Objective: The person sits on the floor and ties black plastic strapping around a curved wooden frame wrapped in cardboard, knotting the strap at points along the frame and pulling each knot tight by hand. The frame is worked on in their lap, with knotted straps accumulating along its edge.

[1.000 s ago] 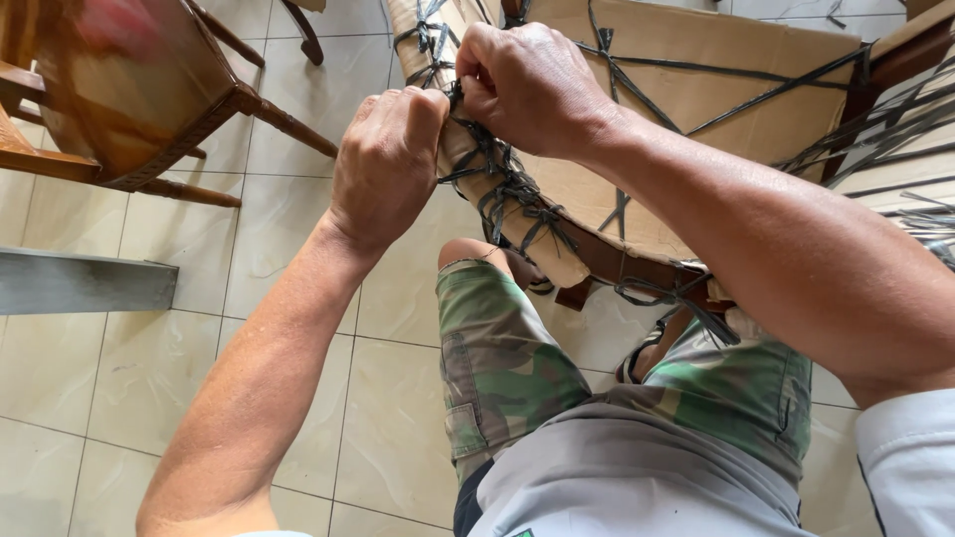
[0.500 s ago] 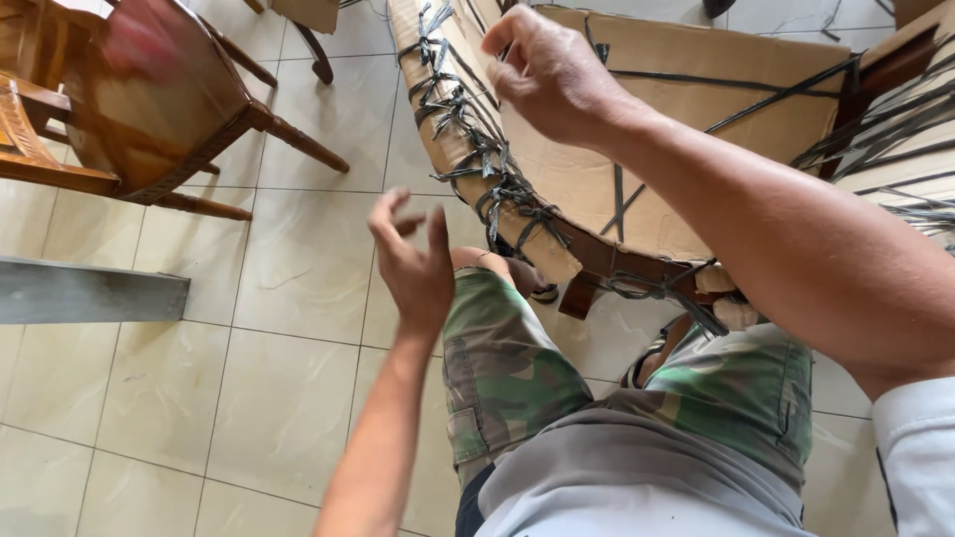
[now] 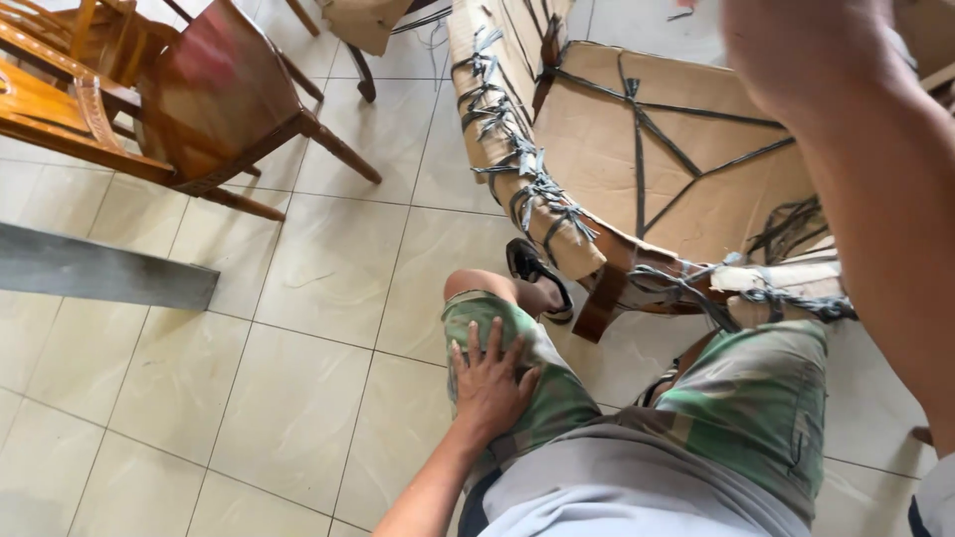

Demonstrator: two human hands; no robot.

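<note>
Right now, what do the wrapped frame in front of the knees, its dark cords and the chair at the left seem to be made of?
Wrapped frame: seems brown cardboard or paper, matte with creases; a dark wooden bar shows underneath.
Dark cords: likely flat plastic or rubber strips, dull grey, knotted with loose ends.
Chair: wood, glossy reddish-brown varnish with reflections.
The left hand rests on the camouflage shorts, apparently woven cloth.

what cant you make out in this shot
- Right hand, head view: blurred and cut off by the top edge, so its fingers and grip cannot be told.
- Cardboard-wrapped chair: its far side runs out of frame.
- Sandal: partly hidden behind the knee.
- Left hand: palm hidden, flat on the thigh.
</note>
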